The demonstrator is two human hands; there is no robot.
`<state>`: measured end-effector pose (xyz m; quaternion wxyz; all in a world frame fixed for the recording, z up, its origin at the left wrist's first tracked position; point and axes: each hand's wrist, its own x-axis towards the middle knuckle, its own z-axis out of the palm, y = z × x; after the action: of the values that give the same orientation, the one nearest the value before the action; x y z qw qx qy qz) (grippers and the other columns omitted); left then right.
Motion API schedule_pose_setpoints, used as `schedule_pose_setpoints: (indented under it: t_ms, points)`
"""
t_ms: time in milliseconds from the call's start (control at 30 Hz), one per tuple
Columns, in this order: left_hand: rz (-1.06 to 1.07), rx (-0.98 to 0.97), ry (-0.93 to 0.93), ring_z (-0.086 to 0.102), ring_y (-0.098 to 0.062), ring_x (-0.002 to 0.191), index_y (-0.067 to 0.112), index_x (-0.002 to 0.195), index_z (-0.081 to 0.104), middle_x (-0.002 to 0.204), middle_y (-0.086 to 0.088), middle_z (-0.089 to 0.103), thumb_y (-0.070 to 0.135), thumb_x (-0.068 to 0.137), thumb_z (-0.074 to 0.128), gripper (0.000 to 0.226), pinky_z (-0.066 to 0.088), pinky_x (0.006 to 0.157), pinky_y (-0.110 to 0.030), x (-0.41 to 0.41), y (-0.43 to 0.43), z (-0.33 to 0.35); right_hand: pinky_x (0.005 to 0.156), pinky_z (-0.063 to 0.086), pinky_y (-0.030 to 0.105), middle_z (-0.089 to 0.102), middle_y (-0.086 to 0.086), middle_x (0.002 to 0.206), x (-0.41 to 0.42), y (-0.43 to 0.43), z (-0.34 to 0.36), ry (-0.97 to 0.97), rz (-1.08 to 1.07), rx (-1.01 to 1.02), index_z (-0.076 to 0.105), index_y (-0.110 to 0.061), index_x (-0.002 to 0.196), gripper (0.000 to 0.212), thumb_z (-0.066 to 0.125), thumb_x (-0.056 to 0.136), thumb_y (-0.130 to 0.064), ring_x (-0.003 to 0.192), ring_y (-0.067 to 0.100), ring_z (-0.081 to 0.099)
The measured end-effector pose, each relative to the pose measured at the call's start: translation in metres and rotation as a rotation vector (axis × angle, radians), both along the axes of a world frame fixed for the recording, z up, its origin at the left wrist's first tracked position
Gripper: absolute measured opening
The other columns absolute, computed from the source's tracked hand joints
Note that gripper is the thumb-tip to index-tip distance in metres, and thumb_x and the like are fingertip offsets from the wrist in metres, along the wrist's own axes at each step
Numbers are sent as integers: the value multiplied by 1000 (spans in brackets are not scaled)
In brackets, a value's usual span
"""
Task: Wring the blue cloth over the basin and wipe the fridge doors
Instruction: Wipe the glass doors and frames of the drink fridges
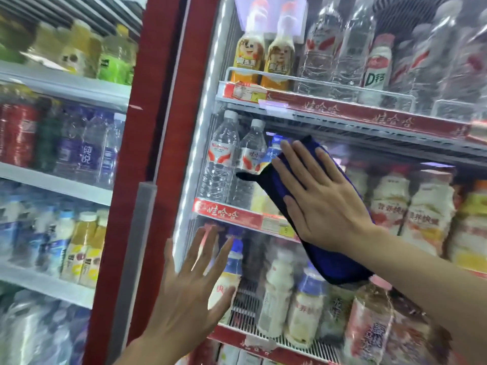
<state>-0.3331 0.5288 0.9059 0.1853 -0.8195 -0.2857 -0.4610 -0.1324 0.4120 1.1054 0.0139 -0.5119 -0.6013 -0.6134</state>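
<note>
Right hand spread flat, fingers straight, pressing the blue cloth to the fridge door glass. Left hand splayed lower down and holding nothing; I can't tell if it touches. I judge wiping underway. Next: sweep with even pressure. Bottles shelved behind; basin unseen.

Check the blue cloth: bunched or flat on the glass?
Flat: the right hand presses the blue cloth against the fridge door with straight fingers.

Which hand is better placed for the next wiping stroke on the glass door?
Right. The right hand presses the blue cloth flat on the glass door; the left hand is bare.
</note>
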Motion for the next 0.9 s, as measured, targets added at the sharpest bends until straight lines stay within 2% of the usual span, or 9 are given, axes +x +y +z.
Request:
schedule_pose_setpoints:
  t_ms: [100, 200, 300, 433, 533, 633, 733, 900]
  points:
    - [-6, -14, -27, 12, -30, 156, 19, 160, 27, 168, -12, 20, 54, 94, 44, 76, 19, 112, -68, 1, 4, -9, 126, 10, 52, 3, 16, 169, -9, 10, 17, -34, -26, -9, 11, -7, 161, 64, 18, 105, -36, 157, 31, 2]
    - [-13, 5, -57, 12, -32, 156, 19, 161, 21, 167, -14, 22, 52, 94, 46, 79, 20, 111, -68, 5, 8, -14, 126, 7, 53, 1, 17, 169, -14, 15, 15, -43, -40, 12, 10, -5, 161, 64, 16, 105, -36, 157, 32, 1]
    - [-20, 56, -90, 17, -32, 155, 16, 159, 25, 166, -16, 25, 51, 95, 47, 76, 20, 112, -68, 8, 12, -18, 126, 7, 54, 0, 18, 169, -16, 19, 8, -33, -26, 28, 9, -3, 160, 65, 17, 105, -36, 157, 33, 0]
    - [-43, 113, -177, 21, -33, 154, 12, 155, 34, 163, -17, 32, 50, 102, 34, 64, 12, 121, -61, 10, 21, -31, 126, 7, 55, -1, 19, 169, -28, 31, -15, -19, -14, 19, 9, -3, 160, 66, 18, 105, -37, 156, 34, -2]
    - [-57, 134, -208, 20, -32, 154, 11, 153, 35, 163, -17, 30, 48, 103, 28, 63, 12, 120, -62, 11, 26, -44, 125, 9, 56, 1, 19, 169, -38, 44, -41, 4, 14, 4, 10, -3, 160, 66, 22, 105, -37, 156, 34, -2]
    - [-42, 140, -196, 20, -31, 154, 11, 153, 35, 163, -15, 28, 44, 99, 37, 63, 15, 118, -63, 10, 29, -58, 125, 8, 56, 1, 19, 169, -46, 52, -67, 19, 44, -6, 12, -2, 160, 67, 28, 104, -36, 156, 34, -1]
    - [-33, 111, -169, 21, -32, 154, 10, 155, 32, 164, -18, 28, 45, 101, 35, 64, 20, 114, -67, 7, 26, -66, 126, 7, 54, 1, 19, 169, -51, 51, -82, 25, 43, -27, 12, -2, 160, 67, 30, 104, -35, 156, 33, 0]
    - [-18, 72, -110, 17, -30, 155, 14, 160, 21, 167, -16, 20, 50, 90, 49, 83, 19, 114, -67, 1, 23, -67, 127, 7, 51, 4, 15, 169, -57, 50, -45, -35, 53, -59, 14, -7, 161, 66, 28, 103, -35, 157, 30, 2]
